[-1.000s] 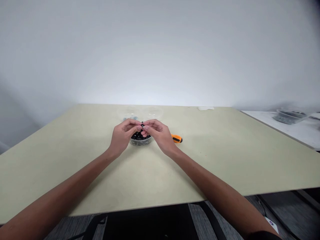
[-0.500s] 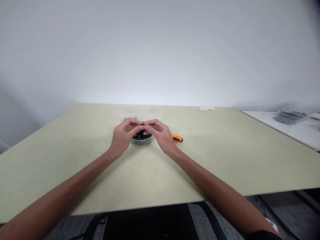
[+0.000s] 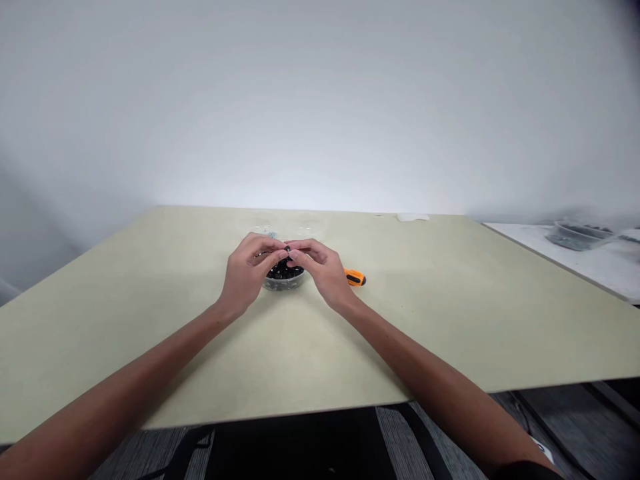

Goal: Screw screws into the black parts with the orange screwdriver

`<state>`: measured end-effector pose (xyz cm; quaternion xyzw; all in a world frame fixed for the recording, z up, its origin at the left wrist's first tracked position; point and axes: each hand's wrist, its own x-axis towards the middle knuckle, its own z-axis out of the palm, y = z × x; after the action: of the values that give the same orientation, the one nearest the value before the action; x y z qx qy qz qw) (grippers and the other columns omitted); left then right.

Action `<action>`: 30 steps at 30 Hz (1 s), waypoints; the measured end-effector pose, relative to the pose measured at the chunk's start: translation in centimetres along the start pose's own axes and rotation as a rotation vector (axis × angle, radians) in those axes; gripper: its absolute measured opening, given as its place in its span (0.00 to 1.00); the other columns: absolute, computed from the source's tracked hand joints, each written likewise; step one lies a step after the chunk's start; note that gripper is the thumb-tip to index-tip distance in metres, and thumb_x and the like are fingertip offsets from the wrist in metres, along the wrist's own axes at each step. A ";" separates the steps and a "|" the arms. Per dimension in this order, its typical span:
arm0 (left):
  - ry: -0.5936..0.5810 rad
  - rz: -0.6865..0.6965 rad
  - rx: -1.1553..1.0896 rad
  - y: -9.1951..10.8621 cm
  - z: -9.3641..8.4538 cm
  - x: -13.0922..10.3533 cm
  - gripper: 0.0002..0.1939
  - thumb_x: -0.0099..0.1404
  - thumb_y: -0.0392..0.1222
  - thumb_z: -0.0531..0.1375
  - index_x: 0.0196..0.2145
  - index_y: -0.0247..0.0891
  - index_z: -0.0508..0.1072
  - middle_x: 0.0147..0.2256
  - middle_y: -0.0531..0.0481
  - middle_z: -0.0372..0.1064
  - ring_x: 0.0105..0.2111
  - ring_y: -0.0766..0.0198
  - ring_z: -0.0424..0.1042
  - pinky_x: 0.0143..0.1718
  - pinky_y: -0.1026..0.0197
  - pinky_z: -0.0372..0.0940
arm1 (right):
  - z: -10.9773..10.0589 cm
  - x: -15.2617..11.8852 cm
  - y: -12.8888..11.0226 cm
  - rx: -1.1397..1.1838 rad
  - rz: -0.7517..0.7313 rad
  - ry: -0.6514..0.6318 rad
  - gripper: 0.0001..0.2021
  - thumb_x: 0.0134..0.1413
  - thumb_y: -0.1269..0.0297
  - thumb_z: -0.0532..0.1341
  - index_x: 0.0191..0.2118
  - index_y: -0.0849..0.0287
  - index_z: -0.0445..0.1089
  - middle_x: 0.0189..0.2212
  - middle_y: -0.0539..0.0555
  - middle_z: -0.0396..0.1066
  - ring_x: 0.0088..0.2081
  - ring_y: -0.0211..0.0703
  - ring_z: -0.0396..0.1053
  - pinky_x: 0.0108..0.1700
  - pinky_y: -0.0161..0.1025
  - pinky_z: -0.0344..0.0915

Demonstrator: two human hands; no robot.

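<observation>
My left hand (image 3: 246, 270) and my right hand (image 3: 323, 268) meet fingertip to fingertip over a clear round tub (image 3: 283, 285). Between their pinched thumbs and fingers is a small black piece (image 3: 287, 249), mostly covered by the fingertips; its exact kind does not show. Several shiny black pieces (image 3: 284, 271) fill the tub just below. Right of my right hand lies an orange and black handle (image 3: 355, 277), its other end hidden behind that hand. Beyond my left hand, small silvery bits (image 3: 271, 235) sit in a clear container, partly covered by my fingers.
Two clear round containers stand behind the hands, the right one (image 3: 306, 223) faint against the pale table (image 3: 200, 373). A white flat item (image 3: 413, 217) lies at the table's back edge. On a white surface at right rests another clear tub (image 3: 580, 235). A wall rises behind.
Both hands stay nearly in place over the tub, still pinching the small black piece. My left fingers have shifted slightly and cover more of the silvery bits.
</observation>
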<state>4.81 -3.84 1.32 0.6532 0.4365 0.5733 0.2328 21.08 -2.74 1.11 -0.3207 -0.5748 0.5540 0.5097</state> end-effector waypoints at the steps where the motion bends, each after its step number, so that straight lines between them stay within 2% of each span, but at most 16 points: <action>1: 0.001 0.008 0.003 0.0 0.0 0.0 0.06 0.63 0.44 0.63 0.34 0.40 0.77 0.38 0.49 0.71 0.41 0.62 0.72 0.44 0.60 0.68 | 0.0 0.0 0.0 0.003 -0.003 0.003 0.14 0.54 0.56 0.66 0.43 0.60 0.73 0.46 0.54 0.72 0.40 0.34 0.72 0.48 0.35 0.69; 8: -0.021 -0.093 -0.088 0.1 0.1 -0.2 0.09 0.63 0.47 0.65 0.38 0.40 0.77 0.40 0.48 0.74 0.42 0.59 0.75 0.47 0.58 0.69 | 0.1 -0.1 0.0 -0.048 -0.098 0.016 0.12 0.56 0.56 0.65 0.41 0.59 0.72 0.47 0.54 0.72 0.46 0.37 0.70 0.51 0.37 0.70; 19: -0.060 -0.119 -0.103 0.2 0.0 -0.2 0.11 0.63 0.49 0.65 0.39 0.40 0.77 0.41 0.47 0.75 0.42 0.58 0.75 0.45 0.58 0.70 | 0.2 -0.3 0.0 -0.095 -0.145 0.064 0.11 0.55 0.56 0.65 0.38 0.59 0.71 0.39 0.53 0.71 0.39 0.35 0.70 0.42 0.34 0.71; 21: -0.086 -0.132 -0.118 0.2 -0.1 -0.1 0.11 0.63 0.48 0.65 0.39 0.40 0.76 0.39 0.47 0.75 0.40 0.59 0.76 0.43 0.59 0.70 | 0.2 -0.3 0.0 -0.081 -0.130 0.053 0.11 0.55 0.57 0.65 0.39 0.59 0.70 0.37 0.52 0.72 0.37 0.34 0.71 0.43 0.35 0.70; 24: -0.128 -0.143 -0.157 0.3 -0.4 0.1 0.10 0.63 0.48 0.65 0.38 0.39 0.75 0.36 0.49 0.75 0.37 0.61 0.76 0.40 0.61 0.70 | 0.1 -0.4 -0.1 -0.061 -0.138 0.029 0.11 0.56 0.58 0.65 0.39 0.59 0.71 0.37 0.53 0.73 0.39 0.36 0.73 0.46 0.35 0.70; 30: -0.172 -0.195 -0.206 0.2 -0.7 0.1 0.13 0.61 0.49 0.66 0.37 0.38 0.75 0.34 0.48 0.76 0.36 0.59 0.76 0.40 0.59 0.71 | -0.1 -0.4 0.0 -0.053 -0.120 -0.003 0.13 0.55 0.56 0.66 0.39 0.60 0.70 0.35 0.53 0.73 0.39 0.36 0.73 0.46 0.36 0.71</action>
<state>4.20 -3.97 1.67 0.6270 0.4152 0.5317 0.3895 21.28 -3.11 0.97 -0.2982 -0.6082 0.5075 0.5326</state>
